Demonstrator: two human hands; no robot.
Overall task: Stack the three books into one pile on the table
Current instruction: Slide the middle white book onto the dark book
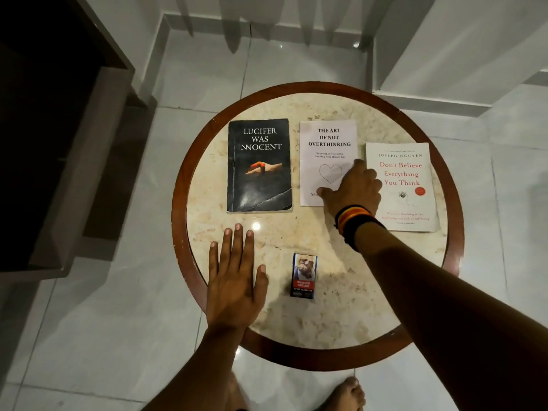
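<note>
The right hand (353,188) lies on the lower right corner of the middle book (326,149), fingers slightly apart, not yet gripping. This book's long side runs away from the person, between the black book (259,166) and the white book (406,188). The left hand (237,274) rests flat and open on the table (296,232).

Black book (259,166): "LUCIFER WAS INNOCENT"

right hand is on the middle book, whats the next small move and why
Probably close the right hand on the white book and lift it: the fingers rest on its lower right corner, and all three books lie apart, unstacked. The left hand lies flat on the table.
</note>
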